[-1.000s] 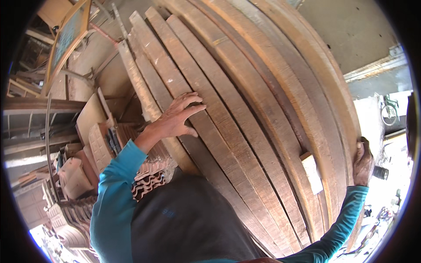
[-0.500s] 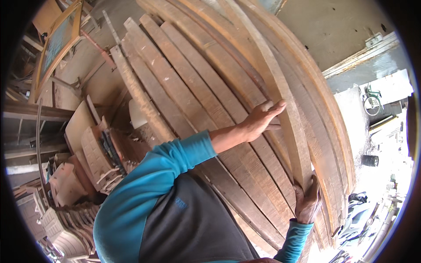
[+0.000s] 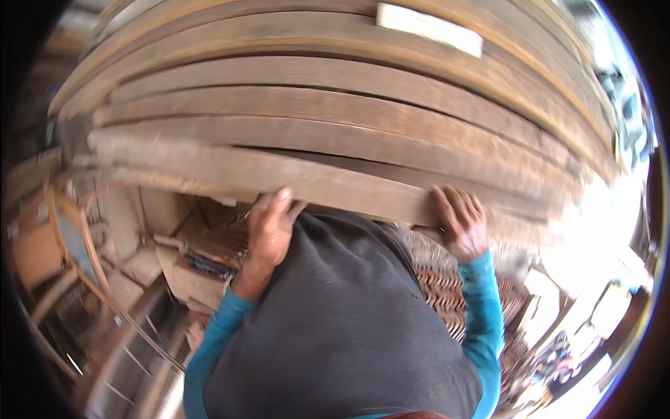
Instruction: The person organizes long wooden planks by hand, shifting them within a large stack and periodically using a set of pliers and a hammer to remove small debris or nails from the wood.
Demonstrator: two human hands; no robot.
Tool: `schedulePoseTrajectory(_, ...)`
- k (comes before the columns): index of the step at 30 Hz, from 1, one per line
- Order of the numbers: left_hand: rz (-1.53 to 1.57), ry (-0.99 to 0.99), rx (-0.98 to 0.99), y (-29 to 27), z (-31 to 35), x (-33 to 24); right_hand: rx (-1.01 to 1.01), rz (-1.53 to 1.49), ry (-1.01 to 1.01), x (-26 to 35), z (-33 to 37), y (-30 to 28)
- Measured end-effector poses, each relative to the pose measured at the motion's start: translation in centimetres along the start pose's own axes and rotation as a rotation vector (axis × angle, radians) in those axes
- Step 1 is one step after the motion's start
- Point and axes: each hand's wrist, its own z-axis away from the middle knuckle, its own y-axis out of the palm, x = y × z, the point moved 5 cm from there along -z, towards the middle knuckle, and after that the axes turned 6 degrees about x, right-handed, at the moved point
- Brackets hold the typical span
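A long brown wooden plank [image 3: 335, 183] runs across in front of my torso, along the near side of a row of similar planks. My left hand [image 3: 270, 227] grips its near edge, thumb on top and the other fingers partly hidden beside it. Further right along the same plank, my right hand [image 3: 460, 222] has its fingers bent over the upper face, its thumb at the near edge. Beyond it lie several wooden planks [image 3: 321, 105] side by side, with narrow dark gaps between some of them. The picture is smeared by motion at the plank's left end.
A pale rectangular patch [image 3: 429, 29] shows among the far planks. Stacked wavy reddish-brown pieces [image 3: 443, 297] stand below, by my right arm. A wood-framed panel [image 3: 73, 230] leans at the left, near a dark long rail-like piece [image 3: 129, 342]. Bright light washes out the right side.
My view has turned, so the planks now run left to right. The gripped plank lies at the near side, close against my body. My left hand has closed on its edge; my right still grips.
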Motion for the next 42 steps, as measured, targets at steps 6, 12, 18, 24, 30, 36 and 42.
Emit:
schedulePoseTrajectory(6, 0.011, -0.073, -0.112, -2.8, 1.7, 2.5, -0.010, -0.081, -0.078, 0.7, 0.8, 5.0)
schedulePoseTrajectory(12, -0.130, -0.020, -0.172, -3.9, 0.7, 2.4, -0.010, -0.031, -0.007, 1.6, 0.8, 6.3)
schedulePoseTrajectory(18, -0.597, -0.270, -0.096, -7.4, -1.4, -0.5, -0.091, -0.018, 0.349, 3.9, 0.4, 7.9)
schedulePoseTrajectory(24, -0.387, -0.154, -0.129, -8.5, -2.0, 0.8, -0.125, -0.018, 0.516, 2.6, 1.6, 8.8)
schedulePoseTrajectory(30, -0.344, -0.167, -0.137, -7.5, -2.4, 0.2, -0.212, 0.067, 0.432, 2.8, 1.6, 8.4)
schedulePoseTrajectory(36, -0.713, -0.181, -0.039, -8.3, -3.4, -1.3, -0.116, -0.073, 0.526, 1.6, 0.5, 9.4)
schedulePoseTrajectory(42, -0.800, -0.278, 0.139, -8.8, -3.4, -1.8, -0.185, -0.187, 0.425, 1.9, -1.2, 5.6)
